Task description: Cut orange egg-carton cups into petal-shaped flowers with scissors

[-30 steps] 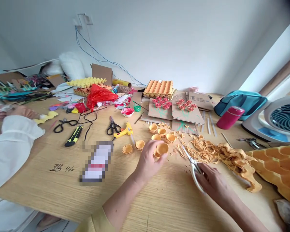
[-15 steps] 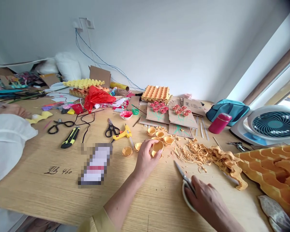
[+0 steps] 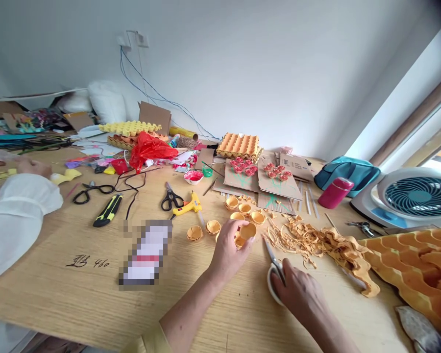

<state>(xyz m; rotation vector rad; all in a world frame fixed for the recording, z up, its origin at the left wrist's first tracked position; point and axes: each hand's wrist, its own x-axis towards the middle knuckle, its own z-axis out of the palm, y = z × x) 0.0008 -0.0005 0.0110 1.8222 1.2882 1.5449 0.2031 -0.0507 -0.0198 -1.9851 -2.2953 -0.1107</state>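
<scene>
My left hand (image 3: 231,249) pinches a small orange cup cut from an egg tray (image 3: 247,230), just above the wooden table (image 3: 77,294). My right hand (image 3: 297,294) grips white-handled scissors (image 3: 274,262), blades pointing up and left towards the cup. More cut orange cups (image 3: 244,208) stand just beyond my left hand, two others (image 3: 204,229) to its left. A heap of orange trimmings (image 3: 316,240) lies right of the cups.
A large orange egg tray (image 3: 419,264) lies at right, with a fan (image 3: 415,193), a pink bottle (image 3: 334,192) and a teal bag (image 3: 347,171) behind. Yellow glue gun (image 3: 187,206), black scissors (image 3: 171,198), cardboard with red flowers (image 3: 260,176). Another person's white sleeve (image 3: 14,215) at left.
My right hand drew the scissors back towards me, then moved left, nearer the cup. My left hand kept holding the cup in about the same place.
</scene>
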